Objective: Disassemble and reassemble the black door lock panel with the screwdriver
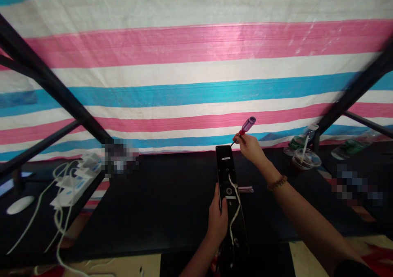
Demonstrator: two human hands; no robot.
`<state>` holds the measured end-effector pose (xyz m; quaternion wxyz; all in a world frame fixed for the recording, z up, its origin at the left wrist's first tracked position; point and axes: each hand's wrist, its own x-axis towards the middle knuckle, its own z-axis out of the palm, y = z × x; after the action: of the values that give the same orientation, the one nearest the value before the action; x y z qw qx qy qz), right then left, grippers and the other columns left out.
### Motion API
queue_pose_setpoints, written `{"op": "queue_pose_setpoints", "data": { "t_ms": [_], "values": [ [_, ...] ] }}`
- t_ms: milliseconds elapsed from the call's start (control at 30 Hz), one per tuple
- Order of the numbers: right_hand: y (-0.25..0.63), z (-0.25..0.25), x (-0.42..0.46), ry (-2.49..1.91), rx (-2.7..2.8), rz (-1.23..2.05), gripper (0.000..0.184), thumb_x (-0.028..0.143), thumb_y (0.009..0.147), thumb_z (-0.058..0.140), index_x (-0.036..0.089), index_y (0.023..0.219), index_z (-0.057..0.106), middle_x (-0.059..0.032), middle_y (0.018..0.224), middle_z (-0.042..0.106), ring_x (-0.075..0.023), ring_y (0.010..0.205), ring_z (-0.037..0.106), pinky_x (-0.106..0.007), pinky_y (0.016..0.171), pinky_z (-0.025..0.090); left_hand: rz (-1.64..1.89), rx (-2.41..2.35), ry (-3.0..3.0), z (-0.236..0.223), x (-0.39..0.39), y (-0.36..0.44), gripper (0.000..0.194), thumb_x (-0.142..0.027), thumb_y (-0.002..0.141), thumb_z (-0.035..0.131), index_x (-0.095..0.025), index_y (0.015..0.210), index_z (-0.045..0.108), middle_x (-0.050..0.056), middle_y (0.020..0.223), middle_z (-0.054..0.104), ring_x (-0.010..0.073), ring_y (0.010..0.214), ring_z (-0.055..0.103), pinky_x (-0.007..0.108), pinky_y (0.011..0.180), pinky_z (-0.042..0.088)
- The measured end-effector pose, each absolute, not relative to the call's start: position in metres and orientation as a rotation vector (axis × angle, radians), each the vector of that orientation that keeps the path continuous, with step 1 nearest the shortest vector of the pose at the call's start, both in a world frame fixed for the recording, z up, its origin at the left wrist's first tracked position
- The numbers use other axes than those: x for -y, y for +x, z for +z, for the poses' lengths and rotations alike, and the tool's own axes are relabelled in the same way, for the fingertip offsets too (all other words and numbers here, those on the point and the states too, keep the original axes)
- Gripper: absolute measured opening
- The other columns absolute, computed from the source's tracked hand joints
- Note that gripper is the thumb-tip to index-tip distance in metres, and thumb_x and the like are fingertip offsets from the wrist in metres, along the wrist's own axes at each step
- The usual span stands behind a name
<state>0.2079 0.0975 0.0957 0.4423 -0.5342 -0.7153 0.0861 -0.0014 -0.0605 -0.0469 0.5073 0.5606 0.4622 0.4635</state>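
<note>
Holding the panel [223, 162] in one hand, right? What's the other one up to?

Yep, left hand [217, 223] is closed around its lower half, fingers curled over the edge, with the panel tilted up above the black table [172, 215]. Right hand [248, 146] is pinching a screwdriver [248, 125] between thumb and fingers, purple handle up, thin tip angled down right by the panel's top corner. Can't tell if it's actually touching.

How's the panel look?

Long and black, with a round hole partway down and a loose white cable [233, 211] snaking across its face. Bottom end's too dark to make out.
</note>
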Motion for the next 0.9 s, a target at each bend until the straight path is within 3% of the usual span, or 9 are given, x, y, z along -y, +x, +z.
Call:
{"op": "queue_pose_setpoints", "data": {
  "t_ms": [400,567,700,900],
  "values": [
    [0.201,0.102,-0.090,-1.330,1.926,0.165,0.026,0.029,0.099,0.045,0.021,0.093,0.069,-0.0099,0.090,0.076,-0.0252,0.083,0.072,-0.035,0.078,0.055,1.134,-1.105,1.316,-0.046,0.061,-0.001,0.063,-0.047,0.100,0.048,-0.021,0.156,0.037,0.007,0.162,0.039,0.0238,0.151,0.033,0.038,0.125,0.023],
    [0.205,0.109,-0.095,-1.389,1.896,0.139,0.025,0.024,0.096,0.046,0.020,0.085,0.069,-0.0098,0.082,0.075,-0.0248,0.076,0.071,-0.034,0.073,0.054,1.134,-1.094,1.347,-0.046,0.060,-0.002,0.063,-0.048,0.100,0.046,-0.021,0.156,0.037,0.008,0.162,0.039,0.0250,0.150,0.034,0.040,0.125,0.025],
    [0.203,0.110,-0.101,-1.399,1.850,0.181,0.021,0.032,0.094,0.054,0.020,0.085,0.069,-0.0076,0.076,0.073,-0.0233,0.068,0.070,-0.033,0.066,0.054,1.124,-1.089,1.354,-0.045,0.061,-0.002,0.063,-0.048,0.101,0.045,-0.020,0.157,0.035,0.009,0.160,0.041,0.0253,0.149,0.038,0.041,0.124,0.026],
    [0.197,0.101,-0.105,-1.296,1.722,0.204,0.025,0.042,0.093,0.057,0.022,0.085,0.069,-0.0086,0.088,0.072,-0.0233,0.076,0.069,-0.036,0.069,0.058,1.155,-1.064,1.320,-0.044,0.062,-0.002,0.063,-0.048,0.100,0.047,-0.022,0.156,0.037,0.008,0.160,0.042,0.0254,0.148,0.039,0.040,0.124,0.027]
  ]
}}
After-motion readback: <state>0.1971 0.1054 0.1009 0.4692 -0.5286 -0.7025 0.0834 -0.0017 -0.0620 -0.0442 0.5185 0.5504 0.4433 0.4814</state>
